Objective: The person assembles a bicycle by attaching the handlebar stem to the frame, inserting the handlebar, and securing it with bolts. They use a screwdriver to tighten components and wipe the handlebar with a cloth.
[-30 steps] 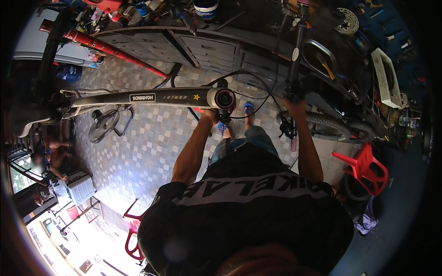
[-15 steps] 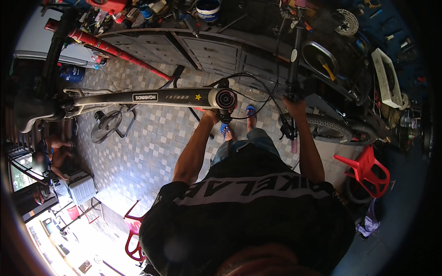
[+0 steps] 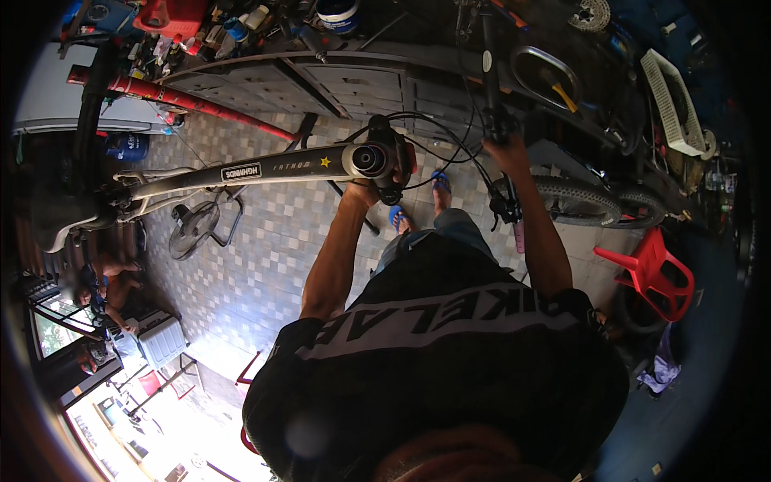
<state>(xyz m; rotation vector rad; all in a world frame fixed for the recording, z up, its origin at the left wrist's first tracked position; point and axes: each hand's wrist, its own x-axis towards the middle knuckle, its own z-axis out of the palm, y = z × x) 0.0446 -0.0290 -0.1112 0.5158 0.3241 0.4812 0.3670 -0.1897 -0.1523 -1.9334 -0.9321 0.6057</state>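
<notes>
I see the right hand (image 3: 507,154) closed on the middle of the black handlebar (image 3: 491,90); the left hand (image 3: 364,191) is under the front end of the bicycle frame (image 3: 269,168), fingers hidden, so I cannot tell its grip. The frame extends leftward above the tiled floor (image 3: 269,233), the cluttered desk (image 3: 353,82) beyond.

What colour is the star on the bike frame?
Yellow: the star on the bike frame shows best in the head view.

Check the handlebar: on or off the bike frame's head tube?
Off: the right hand holds the handlebar away from the head tube, floor visible between.
</notes>
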